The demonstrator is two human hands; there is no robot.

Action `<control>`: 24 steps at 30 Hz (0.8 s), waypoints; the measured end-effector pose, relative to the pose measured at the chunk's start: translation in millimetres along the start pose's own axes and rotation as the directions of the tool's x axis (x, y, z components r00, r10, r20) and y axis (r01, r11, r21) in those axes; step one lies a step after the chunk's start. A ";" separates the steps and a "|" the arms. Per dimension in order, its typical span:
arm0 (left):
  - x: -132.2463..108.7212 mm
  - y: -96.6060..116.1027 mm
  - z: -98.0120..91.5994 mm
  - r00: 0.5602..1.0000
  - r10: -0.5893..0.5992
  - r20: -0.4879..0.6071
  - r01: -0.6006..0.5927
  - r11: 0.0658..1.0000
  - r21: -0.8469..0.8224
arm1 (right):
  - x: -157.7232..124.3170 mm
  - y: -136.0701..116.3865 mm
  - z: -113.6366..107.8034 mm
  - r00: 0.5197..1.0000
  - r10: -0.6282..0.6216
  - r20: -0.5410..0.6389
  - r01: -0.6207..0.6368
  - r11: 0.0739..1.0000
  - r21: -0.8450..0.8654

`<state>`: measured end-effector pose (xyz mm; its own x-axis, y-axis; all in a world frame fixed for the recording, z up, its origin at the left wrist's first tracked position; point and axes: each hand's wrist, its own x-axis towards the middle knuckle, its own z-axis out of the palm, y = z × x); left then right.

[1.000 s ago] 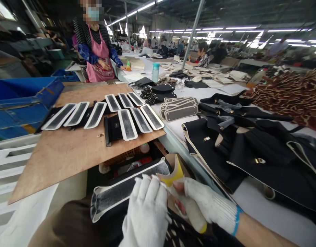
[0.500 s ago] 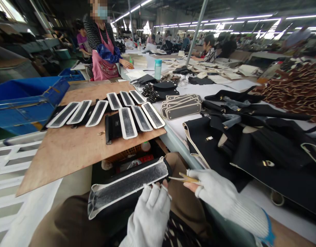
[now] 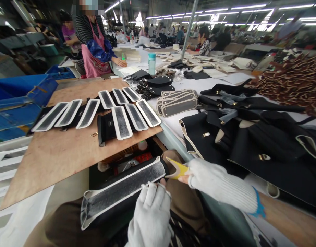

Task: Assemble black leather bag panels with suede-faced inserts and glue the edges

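My left hand (image 3: 150, 214) gripped the strip (image 3: 117, 190) across the lap, fingers curled over its edge; my right hand (image 3: 214, 180) pinched a scraper (image 3: 176, 169), tip at the strip's end.

Left hand (image 3: 150, 215) cut off below

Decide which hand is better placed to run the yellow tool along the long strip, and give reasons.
Probably the right. The right hand pinches the yellow tool, whose tip sits at the end of the long strip. The left hand grips that strip's edge, steadying it.
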<state>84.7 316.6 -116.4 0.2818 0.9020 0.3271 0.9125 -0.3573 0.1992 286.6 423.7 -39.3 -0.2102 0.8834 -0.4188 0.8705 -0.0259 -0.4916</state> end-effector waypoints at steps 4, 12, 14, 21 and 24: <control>5.0 2.0 -6.2 0.997 -0.063 0.033 0.065 0.997 -0.037 | 2.9 -7.5 -7.2 0.969 -0.228 -0.097 0.185 0.926 -0.330; -5.9 -3.4 22.4 0.996 -0.086 -0.002 0.086 0.996 -0.029 | 12.6 -10.1 -17.1 0.987 -0.038 0.154 0.063 0.985 -0.159; -11.5 -7.4 28.5 0.998 -0.070 0.007 0.070 0.997 -0.028 | 21.8 -5.1 -15.6 0.993 -0.067 0.101 0.087 0.975 -0.203; -4.8 -10.7 14.7 0.994 -0.111 -0.005 0.111 0.992 -0.062 | 59.6 -24.4 -19.9 0.912 -0.407 -0.044 0.348 0.828 -0.440; 12.8 -13.9 -4.2 0.992 -0.126 0.008 0.126 0.991 -0.049 | 83.1 -40.0 -22.9 0.869 -0.494 0.021 0.440 0.754 -0.488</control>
<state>74.4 332.0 -111.1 0.1669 0.9419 0.2915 0.9251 -0.2519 0.2840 244.4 508.8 -37.0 -0.6217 0.7711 -0.1375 0.7811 0.5972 -0.1824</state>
